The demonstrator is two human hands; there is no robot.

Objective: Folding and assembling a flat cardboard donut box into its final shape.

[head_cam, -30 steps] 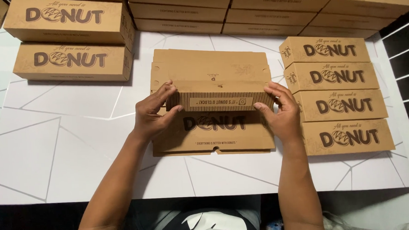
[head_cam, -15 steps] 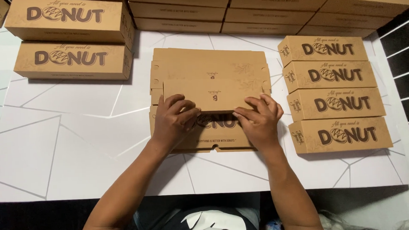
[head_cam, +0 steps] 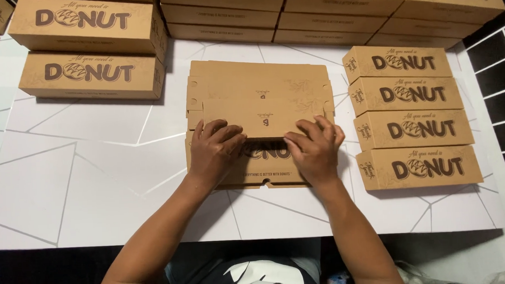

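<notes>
Here, in the head view, a flat brown cardboard box blank (head_cam: 260,96) lay in the middle of the white table (head_cam: 84,183), partly folded, with one panel turned over toward the person. The left hand (head_cam: 214,151) was pressed flat on the folded edge, fingers together and bent a little. The right hand (head_cam: 314,148) was pressed beside it on the same edge, fingers slightly spread. Neither hand pinched anything. The two hands were near each other but apart.

To the right stood a row of four closed boxes (head_cam: 413,115), touching side by side. At the upper left stood two closed boxes (head_cam: 86,50), one behind the other. Along the far edge lay a stack of boxes (head_cam: 326,14). All the finished boxes were shut, so I could not tell what was inside.
</notes>
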